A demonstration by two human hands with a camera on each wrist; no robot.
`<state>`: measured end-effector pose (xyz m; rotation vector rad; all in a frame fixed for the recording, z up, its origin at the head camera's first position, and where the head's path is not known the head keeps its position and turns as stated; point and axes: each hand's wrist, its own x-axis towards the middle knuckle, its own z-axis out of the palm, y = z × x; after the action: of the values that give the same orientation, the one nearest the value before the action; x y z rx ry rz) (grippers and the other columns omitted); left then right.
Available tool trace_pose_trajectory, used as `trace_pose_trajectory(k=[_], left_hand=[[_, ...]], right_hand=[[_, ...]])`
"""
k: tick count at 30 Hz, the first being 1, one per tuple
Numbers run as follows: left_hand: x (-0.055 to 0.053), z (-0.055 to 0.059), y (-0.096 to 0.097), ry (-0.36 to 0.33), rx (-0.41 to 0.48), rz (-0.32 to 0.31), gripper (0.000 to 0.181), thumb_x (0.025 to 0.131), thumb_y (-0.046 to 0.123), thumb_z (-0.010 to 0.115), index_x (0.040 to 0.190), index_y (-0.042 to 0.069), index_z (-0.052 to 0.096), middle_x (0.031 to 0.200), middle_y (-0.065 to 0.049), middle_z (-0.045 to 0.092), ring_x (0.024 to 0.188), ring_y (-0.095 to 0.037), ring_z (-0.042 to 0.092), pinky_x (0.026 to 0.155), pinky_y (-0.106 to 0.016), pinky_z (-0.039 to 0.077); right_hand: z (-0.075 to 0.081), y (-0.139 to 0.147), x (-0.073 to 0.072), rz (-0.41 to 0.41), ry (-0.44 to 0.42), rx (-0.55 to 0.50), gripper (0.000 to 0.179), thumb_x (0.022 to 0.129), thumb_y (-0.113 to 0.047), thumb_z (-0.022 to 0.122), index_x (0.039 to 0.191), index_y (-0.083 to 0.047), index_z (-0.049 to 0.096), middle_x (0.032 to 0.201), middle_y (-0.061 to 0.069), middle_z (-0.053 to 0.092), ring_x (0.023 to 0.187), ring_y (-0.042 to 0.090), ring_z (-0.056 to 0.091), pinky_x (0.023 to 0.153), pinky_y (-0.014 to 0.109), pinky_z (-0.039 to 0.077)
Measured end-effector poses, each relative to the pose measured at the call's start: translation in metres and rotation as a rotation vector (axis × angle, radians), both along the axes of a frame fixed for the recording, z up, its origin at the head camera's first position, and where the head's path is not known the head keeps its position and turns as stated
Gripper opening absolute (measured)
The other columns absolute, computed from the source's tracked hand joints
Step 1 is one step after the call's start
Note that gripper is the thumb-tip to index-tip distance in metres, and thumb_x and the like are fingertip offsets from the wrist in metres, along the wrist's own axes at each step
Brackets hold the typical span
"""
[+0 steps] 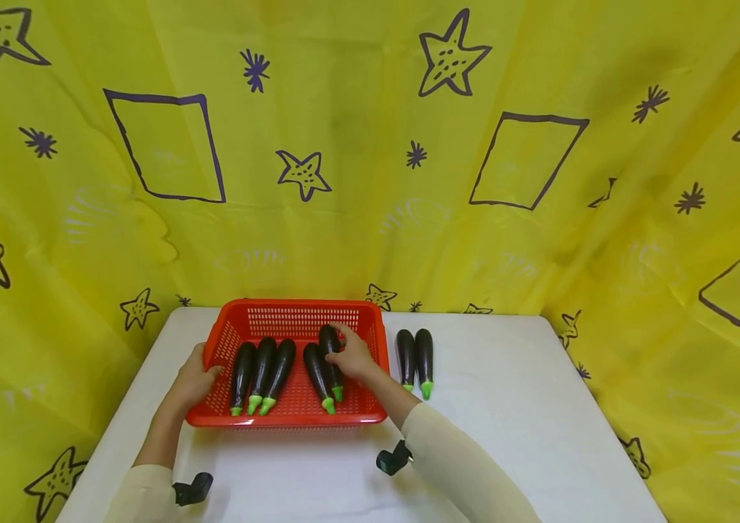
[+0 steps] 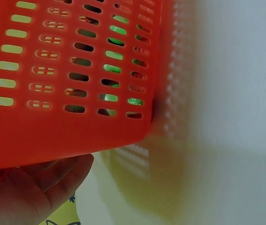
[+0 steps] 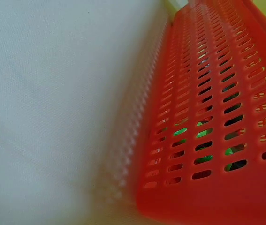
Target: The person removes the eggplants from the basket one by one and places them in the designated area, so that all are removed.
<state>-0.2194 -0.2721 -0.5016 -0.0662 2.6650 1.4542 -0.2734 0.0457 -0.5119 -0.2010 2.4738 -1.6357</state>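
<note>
Two hands at a red basket (image 1: 287, 420), the right one grasping an eggplant (image 1: 335, 379) inside its right half.

The white tabletop (image 1: 507, 421) runs out toward the person in front of the basket and widely to its right, past two eggplants (image 1: 424, 356) lying just beside it; the far edge and yellow curtain (image 1: 356, 109) are close behind the basket, the left edge near its left side. The left hand (image 1: 193, 378) grips the basket's left rim, thumb inside, fingers outside. The right hand (image 1: 353, 357) reaches over the basket's right front, forearm slanting in, thumb and fingers around the eggplant, which lies against another (image 1: 315, 369); three more (image 1: 266, 367) lie in the basket's left half.
</note>
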Motion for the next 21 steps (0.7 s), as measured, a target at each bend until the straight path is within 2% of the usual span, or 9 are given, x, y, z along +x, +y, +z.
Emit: trace_pose_trajectory(k=[8,21], left_hand=[[0.0,0.002,0.002,0.006,0.004,-0.001,0.053,0.103,-0.003,0.048,0.147,-0.019,0.021,0.131,-0.045,0.045,0.105,-0.049,0.061,0.083,-0.055,0.058],[-0.001,-0.002,0.0,0.014,0.0,-0.003,0.053,0.102,-0.004,0.047,0.146,-0.019,0.022,0.131,-0.044,0.046,0.105,-0.049,0.061,0.085,-0.056,0.058]], right_hand=[[0.005,0.002,0.003,-0.006,-0.009,-0.08,0.073,0.088,0.008,0.071,0.156,-0.005,0.046,0.123,0.029,0.059,0.1,0.039,0.066,0.074,0.047,0.063],[0.023,0.007,0.01,0.026,-0.016,-0.198,0.073,0.091,0.007,0.069,0.158,-0.009,0.044,0.126,0.028,0.057,0.103,0.038,0.066,0.075,0.046,0.063]])
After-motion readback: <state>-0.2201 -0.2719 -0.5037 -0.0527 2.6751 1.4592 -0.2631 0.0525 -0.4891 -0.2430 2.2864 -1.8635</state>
